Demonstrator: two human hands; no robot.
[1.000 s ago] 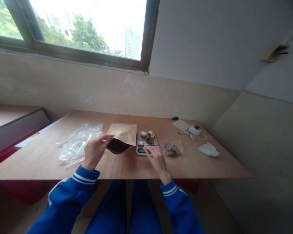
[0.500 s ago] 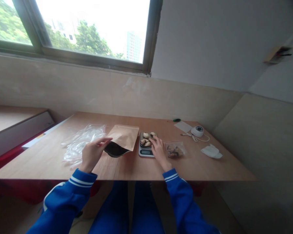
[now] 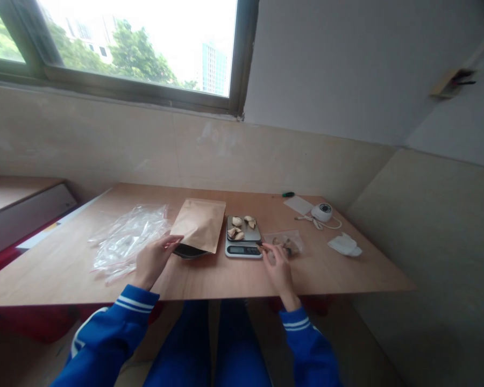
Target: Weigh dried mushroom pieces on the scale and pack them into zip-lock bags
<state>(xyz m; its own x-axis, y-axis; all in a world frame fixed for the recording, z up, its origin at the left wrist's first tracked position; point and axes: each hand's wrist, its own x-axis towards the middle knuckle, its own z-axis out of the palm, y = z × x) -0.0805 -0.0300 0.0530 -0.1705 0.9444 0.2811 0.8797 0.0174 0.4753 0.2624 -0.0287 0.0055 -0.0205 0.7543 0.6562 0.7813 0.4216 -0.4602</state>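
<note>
My left hand [image 3: 154, 262] pinches the mouth edge of a brown kraft paper pouch [image 3: 201, 223]. The pouch lies on the table with its dark inside showing at the near end. Just right of it sits a small digital kitchen scale [image 3: 250, 232], with several dried mushrooms [image 3: 236, 234] on its metal plate. At the scale's front right corner, my right hand [image 3: 279, 269] holds a small dried mushroom [image 3: 260, 248] between thumb and fingers. Partly behind that hand is a clear zip bag [image 3: 298, 243] with dark dried mushroom pieces in it.
Crumpled clear plastic bags [image 3: 125, 242] lie left on the wooden table [image 3: 218, 282]. On the right are a white dome camera [image 3: 321, 213] with its cable, a white crumpled wrapper [image 3: 345, 245], a paper sheet [image 3: 300, 205] and a green-handled screwdriver [image 3: 288, 194]. A wall stands behind.
My right hand has moved from over the scale plate to its front right corner, now with a mushroom in its fingers. The pouch mouth gapes less; my left hand still grips it.
</note>
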